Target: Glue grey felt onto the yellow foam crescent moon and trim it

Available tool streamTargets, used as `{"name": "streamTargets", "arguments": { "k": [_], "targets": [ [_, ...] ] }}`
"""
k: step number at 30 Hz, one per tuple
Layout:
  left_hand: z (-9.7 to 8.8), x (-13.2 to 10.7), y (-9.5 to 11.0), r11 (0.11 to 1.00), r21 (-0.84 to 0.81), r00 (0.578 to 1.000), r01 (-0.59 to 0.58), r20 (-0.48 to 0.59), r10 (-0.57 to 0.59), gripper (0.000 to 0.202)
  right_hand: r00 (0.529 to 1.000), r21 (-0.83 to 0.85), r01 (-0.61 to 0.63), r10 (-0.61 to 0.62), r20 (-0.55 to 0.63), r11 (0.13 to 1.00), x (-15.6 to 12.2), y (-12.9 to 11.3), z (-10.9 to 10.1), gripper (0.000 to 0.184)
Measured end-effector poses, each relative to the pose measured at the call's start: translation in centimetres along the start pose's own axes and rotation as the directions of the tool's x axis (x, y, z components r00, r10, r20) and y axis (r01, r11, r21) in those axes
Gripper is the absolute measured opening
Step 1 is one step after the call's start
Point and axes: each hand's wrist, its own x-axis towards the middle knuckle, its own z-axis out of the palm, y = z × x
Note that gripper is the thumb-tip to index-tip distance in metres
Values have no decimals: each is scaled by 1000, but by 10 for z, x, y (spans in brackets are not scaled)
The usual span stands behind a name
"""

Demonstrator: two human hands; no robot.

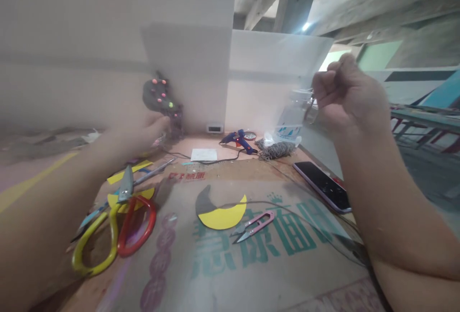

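My left hand (153, 130), smeared by motion, is beside a dark upright object with pink and green dots (158, 95) at the back left. Whether its fingers hold anything is unclear. Raised high on the right, my right hand (345, 91) is closed with fingers pressed together. Something thin seems to hang by its fingertips, too blurred to name. Between my arms lies a yellow crescent cutout (224, 216) with a grey, cord-covered part (204, 200) at its left tip. A grey cord (287, 205) runs rightward from it. Pink thread snips (257, 225) lie beside it.
Red-and-yellow-handled scissors (125, 190) lie at left over yellow scraps. Behind the printed cardboard (179, 254) are a blue glue gun (237, 139), a grey cord bundle (276, 150), a plastic bottle (289, 122) and a small display (214, 129). A phone (321, 185) lies right.
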Motion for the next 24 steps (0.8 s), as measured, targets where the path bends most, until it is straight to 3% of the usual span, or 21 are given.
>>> {"name": "streamTargets", "arguments": {
  "k": [2,5,7,10,12,20,24],
  "targets": [
    [2,0,-1,992,113,998,-51,44,46,28,995,-75,44,-37,93,996,-6,-3,2,17],
    [9,-4,7,978,109,984,-178,48,173,40,950,-233,-63,129,284,970,-33,6,20,13],
    [15,-11,19,971,32,971,-237,26,237,40,875,-312,-108,239,421,944,-59,18,38,12],
    [20,-25,38,962,-123,966,-244,61,253,41,667,-374,-223,421,614,900,-96,36,60,11],
    [21,-33,47,940,-192,948,-282,96,304,39,609,-387,-263,463,644,884,-110,41,68,10],
    [19,-39,49,909,-280,924,-310,136,357,34,557,-433,-316,535,636,844,-116,38,68,17],
    [10,-40,50,918,-216,920,-334,139,367,34,573,-500,-270,554,603,823,-118,37,63,14]
  ]
}}
